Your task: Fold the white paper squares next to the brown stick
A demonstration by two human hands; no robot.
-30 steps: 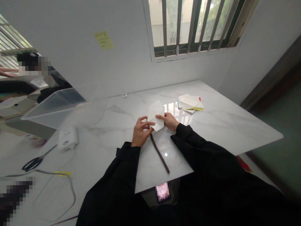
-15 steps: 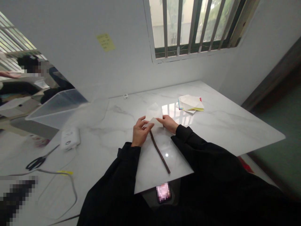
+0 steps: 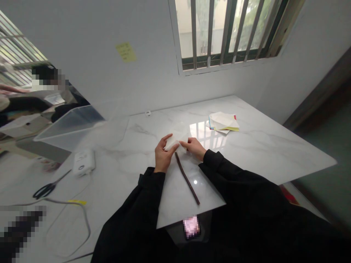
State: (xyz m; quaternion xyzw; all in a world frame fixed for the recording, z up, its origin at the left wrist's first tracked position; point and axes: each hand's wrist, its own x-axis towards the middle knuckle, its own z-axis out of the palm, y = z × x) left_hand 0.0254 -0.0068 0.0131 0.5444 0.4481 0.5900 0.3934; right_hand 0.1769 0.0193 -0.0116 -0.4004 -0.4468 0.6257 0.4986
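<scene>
Between my two hands is a white sheet of paper [image 3: 178,138], partly folded over and held just above the table. My left hand [image 3: 163,154] grips its left side, thumb on the front and fingers behind. My right hand [image 3: 194,147] pinches the right side, its thumb close to the left thumb. Below the paper a thin dark brown stick [image 3: 187,178] lies slanted on the marble-patterned table [image 3: 257,146], its upper end near my left thumb. The fingertips behind the paper are partly hidden.
A stack of coloured and white papers [image 3: 223,122] lies beyond my right hand. To the left are a white power strip [image 3: 84,162], black scissors [image 3: 45,190], a grey cable [image 3: 86,219] and a clear plastic bin [image 3: 68,126]. Another person [image 3: 45,76] sits at the far left.
The paper's upper part, upright before, is now folded down lower between my hands. My right thumb has moved left, closer to my left thumb. The stick has stayed in place.
</scene>
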